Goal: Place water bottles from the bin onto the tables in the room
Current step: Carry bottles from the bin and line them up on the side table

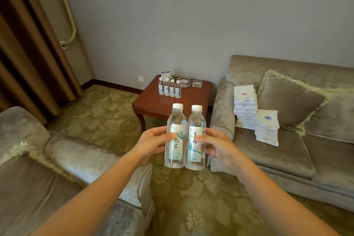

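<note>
Two water bottles stand upright and side by side in front of me, touching along their sides, held up in the air over the carpet. My left hand grips the left bottle, thumb across the front of the label and fingers curled round its far side. My right hand grips the right bottle the same way, thumb on the label. Both bottles are clear, with white caps and pale labels printed with dark characters.

Ahead of them is a small reddish wooden desk in the corner of the room. Four more bottles stand on it in a tight row near its back left part. Just behind that row a small printed card stands upright. Beside the row, toward the right, sits a round glass ashtray, and further right a small square glass dish.

A grey velvet sofa is on my right, its arm close beside the desk. A tall stack of folded white linen rests on its seat, with a lower stack just beside it, and a fringed cushion leans behind them. Another grey sofa fills the lower left. A brown curtain hangs at the left edge, and a wall socket sits low on the wall left of the desk.
</note>
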Action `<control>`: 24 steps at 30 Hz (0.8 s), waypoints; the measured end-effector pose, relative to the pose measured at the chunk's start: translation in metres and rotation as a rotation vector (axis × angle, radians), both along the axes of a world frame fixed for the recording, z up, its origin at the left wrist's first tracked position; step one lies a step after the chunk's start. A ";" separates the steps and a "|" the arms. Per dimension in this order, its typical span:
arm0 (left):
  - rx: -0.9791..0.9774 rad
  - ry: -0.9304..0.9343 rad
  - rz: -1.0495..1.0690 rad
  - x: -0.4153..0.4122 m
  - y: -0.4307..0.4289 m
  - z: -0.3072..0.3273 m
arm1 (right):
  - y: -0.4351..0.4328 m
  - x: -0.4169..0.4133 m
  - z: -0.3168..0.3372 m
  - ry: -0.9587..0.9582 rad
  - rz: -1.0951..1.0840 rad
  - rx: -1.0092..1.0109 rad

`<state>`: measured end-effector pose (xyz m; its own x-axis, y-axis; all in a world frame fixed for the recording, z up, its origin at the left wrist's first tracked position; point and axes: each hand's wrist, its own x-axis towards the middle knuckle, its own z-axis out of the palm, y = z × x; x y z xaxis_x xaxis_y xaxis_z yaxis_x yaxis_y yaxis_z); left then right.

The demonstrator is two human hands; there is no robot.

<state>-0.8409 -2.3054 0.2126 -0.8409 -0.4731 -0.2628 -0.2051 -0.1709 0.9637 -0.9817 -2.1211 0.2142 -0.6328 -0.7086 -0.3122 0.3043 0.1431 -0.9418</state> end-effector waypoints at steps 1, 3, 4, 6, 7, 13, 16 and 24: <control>-0.003 -0.006 0.001 -0.016 -0.009 -0.002 | -0.008 -0.016 -0.002 -0.005 -0.002 0.000; -0.012 -0.013 0.004 -0.048 -0.028 -0.006 | -0.027 -0.048 -0.004 0.003 0.013 0.007; -0.018 -0.014 0.009 -0.066 -0.039 -0.007 | -0.038 -0.067 -0.005 0.012 0.022 0.013; -0.039 -0.018 0.032 -0.105 -0.061 -0.008 | -0.062 -0.107 -0.005 0.031 0.032 0.024; -0.052 -0.018 0.042 -0.125 -0.072 -0.007 | -0.074 -0.129 -0.003 0.040 0.039 0.027; -0.090 -0.015 0.065 -0.237 -0.124 -0.001 | -0.135 -0.254 0.013 0.100 0.104 0.061; -0.088 -0.012 0.080 -0.280 -0.140 -0.006 | -0.156 -0.302 0.014 0.120 0.131 0.080; -0.111 -0.073 0.014 -0.379 -0.185 -0.021 | -0.196 -0.397 -0.007 0.072 0.084 0.118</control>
